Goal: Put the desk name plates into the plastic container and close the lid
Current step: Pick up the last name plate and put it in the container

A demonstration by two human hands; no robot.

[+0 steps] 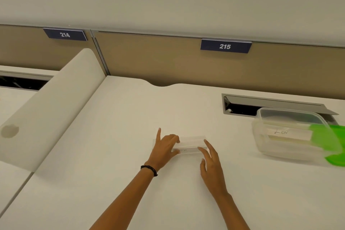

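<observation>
A clear desk name plate (pixel 190 144) with a small handwritten label lies flat on the white desk, in the middle of the view. My left hand (pixel 165 148) covers its left end, thumb and fingers on it, index finger pointing up. My right hand (pixel 211 158) has spread fingers whose tips touch the plate's right end. To the right stands the clear plastic container (pixel 265 147), lid off, with another name plate (pixel 290 133) marked in handwriting inside. A green lid (pixel 330 144) leans against the container's right side, partly cut off by the frame.
A metal cable hatch (pixel 261 107) is sunk into the desk just behind the container. A padded white divider (pixel 56 110) runs along the desk's left side. A tan partition (pixel 158 58) with signs 214 and 215 closes the back.
</observation>
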